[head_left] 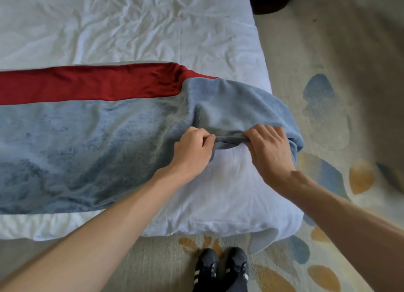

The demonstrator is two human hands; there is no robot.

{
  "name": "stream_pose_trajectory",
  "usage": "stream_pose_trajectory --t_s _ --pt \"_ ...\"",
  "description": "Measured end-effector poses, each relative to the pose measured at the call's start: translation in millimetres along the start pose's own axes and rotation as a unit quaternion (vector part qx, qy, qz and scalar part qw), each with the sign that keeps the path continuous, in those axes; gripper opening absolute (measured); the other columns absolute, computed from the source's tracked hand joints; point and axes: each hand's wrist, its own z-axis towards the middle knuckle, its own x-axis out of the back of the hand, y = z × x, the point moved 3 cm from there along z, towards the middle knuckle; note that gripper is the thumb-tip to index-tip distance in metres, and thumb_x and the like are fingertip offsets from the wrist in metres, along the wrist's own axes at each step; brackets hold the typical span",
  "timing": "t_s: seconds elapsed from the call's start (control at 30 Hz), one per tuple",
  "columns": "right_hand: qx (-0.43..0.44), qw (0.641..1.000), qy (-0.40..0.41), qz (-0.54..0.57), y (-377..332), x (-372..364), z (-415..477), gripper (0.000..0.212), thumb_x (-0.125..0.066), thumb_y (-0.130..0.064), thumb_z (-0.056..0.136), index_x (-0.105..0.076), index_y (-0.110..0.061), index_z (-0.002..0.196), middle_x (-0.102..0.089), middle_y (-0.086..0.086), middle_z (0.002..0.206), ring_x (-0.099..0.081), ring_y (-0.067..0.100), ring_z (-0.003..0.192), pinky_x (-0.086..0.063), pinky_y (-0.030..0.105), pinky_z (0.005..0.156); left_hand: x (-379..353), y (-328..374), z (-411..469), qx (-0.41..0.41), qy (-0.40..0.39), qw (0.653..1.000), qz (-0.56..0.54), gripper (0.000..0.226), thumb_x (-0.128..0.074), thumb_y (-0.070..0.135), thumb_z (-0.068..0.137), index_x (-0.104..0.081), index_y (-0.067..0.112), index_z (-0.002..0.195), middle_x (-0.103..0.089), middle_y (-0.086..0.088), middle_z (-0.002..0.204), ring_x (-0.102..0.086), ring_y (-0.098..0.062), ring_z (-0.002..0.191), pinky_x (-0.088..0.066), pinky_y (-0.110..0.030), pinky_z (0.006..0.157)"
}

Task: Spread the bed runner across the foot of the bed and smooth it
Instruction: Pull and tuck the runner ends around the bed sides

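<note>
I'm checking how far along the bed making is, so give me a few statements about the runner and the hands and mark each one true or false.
1. Both hands hold the near edge of the bed runner. True: the left hand and right hand each pinch it in a closed grip.
2. The runner is all blue. False: a red band runs along its far side.
3. The runner's right end lies flat. False: it is bunched and droops over the bed's side.
4. The white sheet beyond the runner is wrinkled. True.
5. The floor is bare wood. False: it is patterned carpet.
</note>
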Motion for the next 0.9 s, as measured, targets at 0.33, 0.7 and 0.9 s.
stream_pose_trajectory --t_s 0.33,0.7,0.9 --pt "-0.008 0.985 -0.171 0.001 13 -5 -16 0.027 -0.046 -0.014 0.087 -0.063 -0.025 0.106 -0.061 -0.001 0.089 -0.050 0.024 0.087 -0.024 0.034 0.077 -35 4 -37 -0.148 0.046 0.968 0.197 0.005 -0.060 0.019 0.084 -0.062 0.014 0.086 -0.055 -0.004 0.091 -0.054 -0.028 0.085 -0.038 -0.041 0.074" --pt "-0.086 0.994 -0.046 0.041 15 0 -97 0.029 -0.071 0.002 0.067 -0.067 -0.009 0.093 -0.057 0.012 0.094 -0.055 0.036 0.083 -0.043 0.042 0.073 -62 17 -68 -0.216 0.041 0.949 0.227 0.031 -0.058 0.045 0.078 -0.066 0.015 0.082 -0.054 -0.002 0.093 -0.054 -0.023 0.081 -0.040 -0.041 0.074" --pt "-0.145 0.982 -0.117 0.039 20 -3 -82 0.041 -0.069 -0.025 0.080 -0.058 -0.016 0.118 -0.051 0.012 0.120 -0.050 0.034 0.107 -0.038 0.044 0.089 -56 28 -85 -0.181 0.086 0.975 0.095 0.025 -0.048 0.029 0.091 -0.060 0.011 0.079 -0.053 0.003 0.089 -0.054 -0.017 0.076 -0.046 -0.045 0.072"
